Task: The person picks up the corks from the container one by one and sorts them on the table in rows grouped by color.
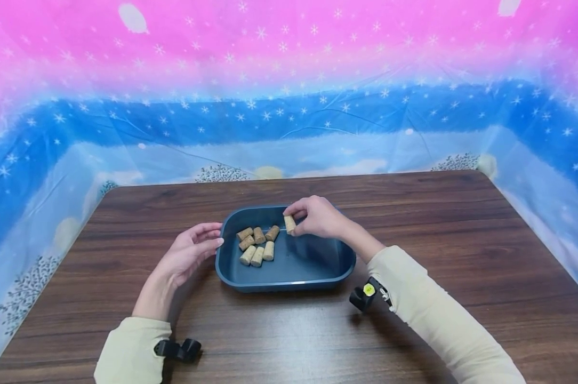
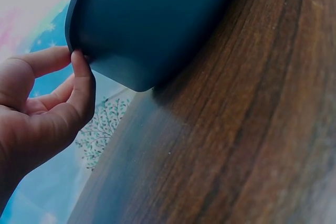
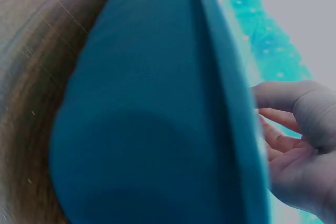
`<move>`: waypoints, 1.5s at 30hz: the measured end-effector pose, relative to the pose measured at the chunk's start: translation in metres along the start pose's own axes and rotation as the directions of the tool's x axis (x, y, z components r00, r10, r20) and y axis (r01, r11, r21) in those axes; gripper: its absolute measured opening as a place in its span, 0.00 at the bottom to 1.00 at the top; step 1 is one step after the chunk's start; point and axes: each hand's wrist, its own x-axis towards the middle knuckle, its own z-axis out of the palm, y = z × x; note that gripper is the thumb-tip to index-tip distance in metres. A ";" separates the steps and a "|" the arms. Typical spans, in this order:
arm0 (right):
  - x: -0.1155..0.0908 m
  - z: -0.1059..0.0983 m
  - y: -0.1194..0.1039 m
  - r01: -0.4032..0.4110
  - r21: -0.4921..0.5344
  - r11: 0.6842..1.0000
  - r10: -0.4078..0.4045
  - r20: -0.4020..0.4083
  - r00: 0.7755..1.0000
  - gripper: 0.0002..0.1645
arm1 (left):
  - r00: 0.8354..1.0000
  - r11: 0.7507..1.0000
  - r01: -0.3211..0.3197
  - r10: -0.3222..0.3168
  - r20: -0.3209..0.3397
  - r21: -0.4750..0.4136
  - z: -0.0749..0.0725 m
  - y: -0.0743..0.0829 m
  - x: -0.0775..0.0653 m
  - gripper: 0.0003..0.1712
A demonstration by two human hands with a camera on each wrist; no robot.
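Observation:
A dark blue plastic tub (image 1: 308, 266) holds several cork stoppers. Darker brown corks (image 1: 246, 242) lie toward its back left, with three paler corks (image 1: 257, 256) in front of them. Between thumb and fingertips, my right hand (image 1: 320, 217) pinches a pale cork (image 1: 289, 224) over the tub's back middle, to the right of the others. In the right wrist view the tub wall (image 3: 142, 103) hides those fingertips and the cork. My left hand (image 1: 193, 249) is at the tub's left end; in the left wrist view, its thumb and finger (image 2: 47, 61) pinch the rim.
The tub stands on a dark wood-grain table (image 1: 150, 213). A pink and blue snowflake-printed cloth (image 1: 289, 122) hangs behind the table and along both sides. Black camera mounts (image 1: 178, 349) are strapped to both sleeved wrists.

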 end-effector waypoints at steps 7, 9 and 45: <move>-0.011 -0.017 0.008 -0.010 0.005 1.000 0.010 -0.039 0.999 0.27 | 1.000 1.000 -0.001 0.001 0.009 -0.004 0.000 0.000 0.000 0.30; -0.014 -0.023 0.011 -0.006 0.017 1.000 0.007 -0.053 0.999 0.27 | 1.000 1.000 0.003 -0.003 0.003 -0.009 0.000 0.000 0.000 0.29; -0.052 -0.068 0.113 -0.190 0.185 0.964 0.215 -0.130 0.968 0.28 | 1.000 1.000 -0.005 0.005 0.013 -0.029 -0.002 -0.004 0.001 0.28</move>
